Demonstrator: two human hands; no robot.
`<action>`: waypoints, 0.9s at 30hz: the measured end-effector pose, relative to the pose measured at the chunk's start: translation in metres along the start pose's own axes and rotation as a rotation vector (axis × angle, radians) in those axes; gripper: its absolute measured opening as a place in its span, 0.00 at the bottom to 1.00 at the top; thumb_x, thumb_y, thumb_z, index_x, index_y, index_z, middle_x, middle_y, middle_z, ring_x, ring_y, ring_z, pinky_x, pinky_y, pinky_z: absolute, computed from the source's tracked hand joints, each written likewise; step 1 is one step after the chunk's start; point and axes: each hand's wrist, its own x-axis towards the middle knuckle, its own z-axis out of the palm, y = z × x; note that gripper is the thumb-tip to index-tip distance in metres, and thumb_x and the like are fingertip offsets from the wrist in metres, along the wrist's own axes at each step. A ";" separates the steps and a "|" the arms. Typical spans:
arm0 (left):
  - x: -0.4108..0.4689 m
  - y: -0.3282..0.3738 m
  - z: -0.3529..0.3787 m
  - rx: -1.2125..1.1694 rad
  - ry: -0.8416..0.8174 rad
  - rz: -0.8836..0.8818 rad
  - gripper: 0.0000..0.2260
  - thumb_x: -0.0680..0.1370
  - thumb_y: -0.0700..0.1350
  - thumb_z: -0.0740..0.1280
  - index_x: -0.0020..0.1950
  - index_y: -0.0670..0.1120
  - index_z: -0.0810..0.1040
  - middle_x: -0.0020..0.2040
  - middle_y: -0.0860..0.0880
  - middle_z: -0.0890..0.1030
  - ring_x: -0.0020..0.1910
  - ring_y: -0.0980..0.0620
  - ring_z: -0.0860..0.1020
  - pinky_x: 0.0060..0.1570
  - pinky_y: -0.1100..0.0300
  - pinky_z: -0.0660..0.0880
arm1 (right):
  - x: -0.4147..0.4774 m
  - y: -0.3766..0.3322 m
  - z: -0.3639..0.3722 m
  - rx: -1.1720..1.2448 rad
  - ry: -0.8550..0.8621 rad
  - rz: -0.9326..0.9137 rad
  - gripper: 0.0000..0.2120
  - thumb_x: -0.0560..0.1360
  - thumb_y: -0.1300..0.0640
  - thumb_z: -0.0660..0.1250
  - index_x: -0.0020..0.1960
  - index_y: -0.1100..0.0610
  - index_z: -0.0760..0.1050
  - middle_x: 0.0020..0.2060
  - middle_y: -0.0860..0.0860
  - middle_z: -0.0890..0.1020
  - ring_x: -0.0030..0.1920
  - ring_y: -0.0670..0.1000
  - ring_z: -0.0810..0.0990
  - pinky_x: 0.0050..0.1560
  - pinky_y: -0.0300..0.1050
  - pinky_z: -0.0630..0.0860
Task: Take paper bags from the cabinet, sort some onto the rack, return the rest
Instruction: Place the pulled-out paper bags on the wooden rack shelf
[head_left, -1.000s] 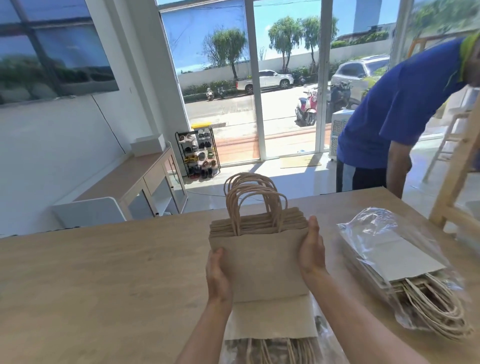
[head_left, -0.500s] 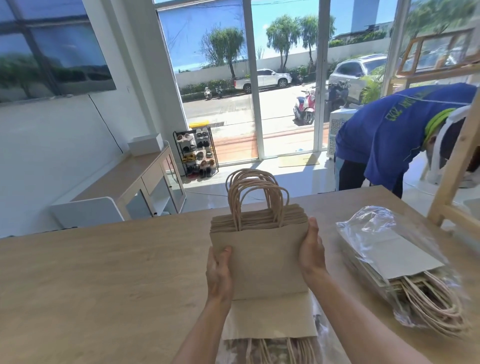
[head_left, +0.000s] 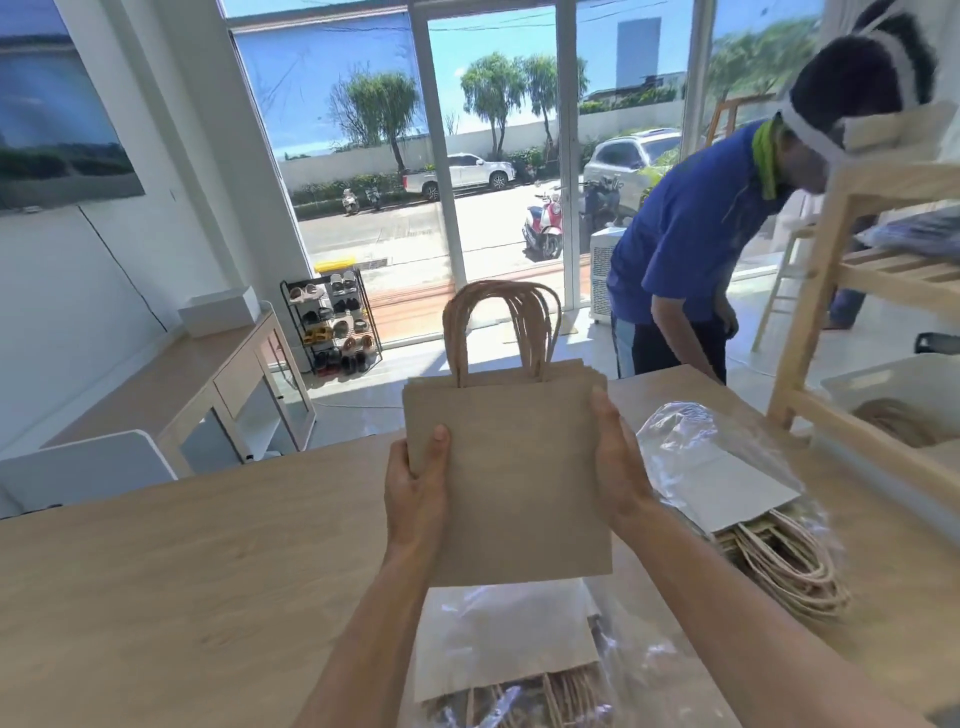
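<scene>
Clearly my left hand and right hand clamp the stack of paper bags by its side edges (light, floppy; grip edges, not handles).

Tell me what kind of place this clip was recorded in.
Probably a small street-front shop or its packing area: glass doors open onto a road with parked cars, a stack of paper bags is held over a wooden table, and a wooden rack stands nearby.

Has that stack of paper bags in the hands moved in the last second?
Yes. The stack of paper bags has lifted off the wooden table; its bottom edge now hangs above the wrapped bundle.
</scene>
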 end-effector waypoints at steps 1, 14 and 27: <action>0.001 0.005 0.004 -0.007 -0.017 -0.005 0.11 0.77 0.58 0.65 0.53 0.52 0.76 0.50 0.52 0.82 0.47 0.54 0.81 0.43 0.57 0.77 | -0.003 -0.009 -0.004 -0.043 0.011 -0.044 0.28 0.68 0.30 0.63 0.56 0.51 0.77 0.52 0.53 0.83 0.53 0.55 0.81 0.57 0.57 0.77; -0.045 0.049 0.117 -0.012 -0.443 -0.115 0.15 0.77 0.62 0.65 0.53 0.52 0.74 0.51 0.50 0.82 0.49 0.50 0.81 0.51 0.50 0.78 | -0.071 -0.046 -0.136 -0.038 0.219 -0.209 0.16 0.70 0.53 0.73 0.56 0.46 0.74 0.48 0.46 0.85 0.45 0.46 0.85 0.40 0.41 0.80; -0.184 0.079 0.267 0.005 -1.145 -0.122 0.14 0.79 0.43 0.65 0.63 0.55 0.77 0.52 0.51 0.86 0.48 0.51 0.85 0.47 0.55 0.81 | -0.198 -0.077 -0.322 0.050 0.670 -0.304 0.22 0.67 0.50 0.73 0.60 0.48 0.74 0.50 0.48 0.85 0.47 0.49 0.85 0.44 0.46 0.81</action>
